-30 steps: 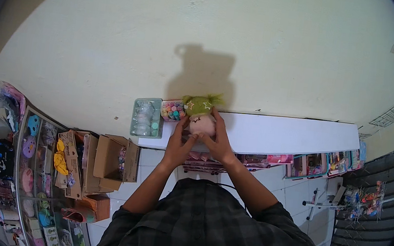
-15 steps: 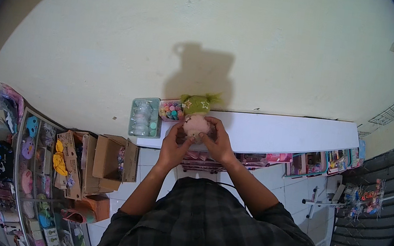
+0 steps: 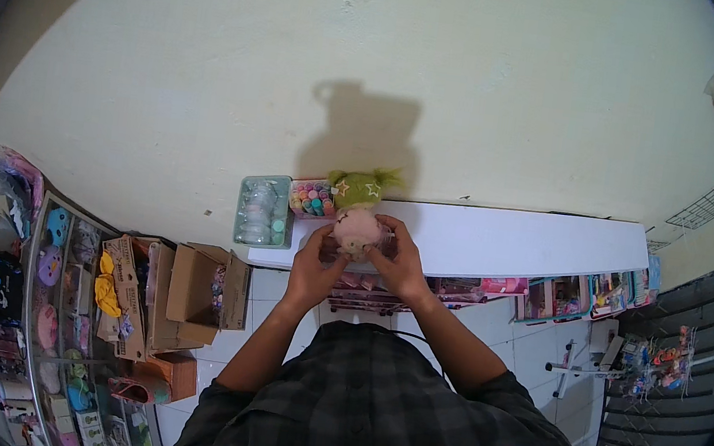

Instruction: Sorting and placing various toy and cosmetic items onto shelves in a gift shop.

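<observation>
A plush doll with fuzzy green top, star shapes on it (image 3: 358,189) and a pale pink lower part (image 3: 357,226) is held upright at the front of the white shelf (image 3: 506,241). My left hand (image 3: 314,260) is closed on its left side and my right hand (image 3: 397,264) on its right, thumbs near the bottom of the pink part. Just left of the green top are a box of pastel-capped pens (image 3: 310,198) and a pale green tray of clear round containers (image 3: 262,211).
Open cardboard boxes (image 3: 197,288) and a glass display case of plush items (image 3: 52,310) are at left. Stocked bins (image 3: 552,300) sit below the shelf. A metal stand with hanging goods (image 3: 660,367) is at right, near a wire rack (image 3: 703,201) on the wall.
Both hands have shifted slightly lower and outward around the pink part; the right fingers no longer reach up to the green top. The doll has moved slightly left.
</observation>
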Tool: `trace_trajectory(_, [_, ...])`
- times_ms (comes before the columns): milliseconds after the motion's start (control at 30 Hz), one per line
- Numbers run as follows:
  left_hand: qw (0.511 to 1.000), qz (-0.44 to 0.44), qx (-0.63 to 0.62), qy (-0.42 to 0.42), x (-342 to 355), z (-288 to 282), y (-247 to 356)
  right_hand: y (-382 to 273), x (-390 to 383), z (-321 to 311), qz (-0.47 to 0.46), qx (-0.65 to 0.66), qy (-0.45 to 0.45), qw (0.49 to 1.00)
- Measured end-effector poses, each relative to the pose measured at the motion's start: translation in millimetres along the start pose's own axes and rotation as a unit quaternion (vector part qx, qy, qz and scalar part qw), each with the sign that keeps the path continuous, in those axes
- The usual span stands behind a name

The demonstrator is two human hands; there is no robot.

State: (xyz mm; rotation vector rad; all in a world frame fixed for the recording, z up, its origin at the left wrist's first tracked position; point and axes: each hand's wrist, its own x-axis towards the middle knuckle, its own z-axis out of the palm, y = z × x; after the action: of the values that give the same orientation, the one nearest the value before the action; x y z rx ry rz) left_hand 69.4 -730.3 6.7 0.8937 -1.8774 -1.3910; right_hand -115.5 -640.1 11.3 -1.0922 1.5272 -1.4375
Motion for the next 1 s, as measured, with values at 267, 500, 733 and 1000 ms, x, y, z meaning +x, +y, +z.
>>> trace_trajectory(267, [1.0, -0.014, 0.018, -0.007, 4, 1, -1, 4, 1, 0, -0.041, -0.02, 0.012, 0.999])
trace_trajectory(500, [1.0, -0.01, -0.01, 0.008, 1, 6, 2, 7, 3, 0, -0.113, 0.01, -0.002, 0.994])
trace_trajectory(733, [1.0, -0.006, -0.011, 0.013, 8, 6, 0, -7, 4, 1, -0.058, -0.036, 0.007, 0.998])
trace_trajectory(1000, [0.998, 0.009, -0.063, 0.011, 6, 7, -5, -9, -2, 2, -0.083, -0.024, 0.016, 0.996])
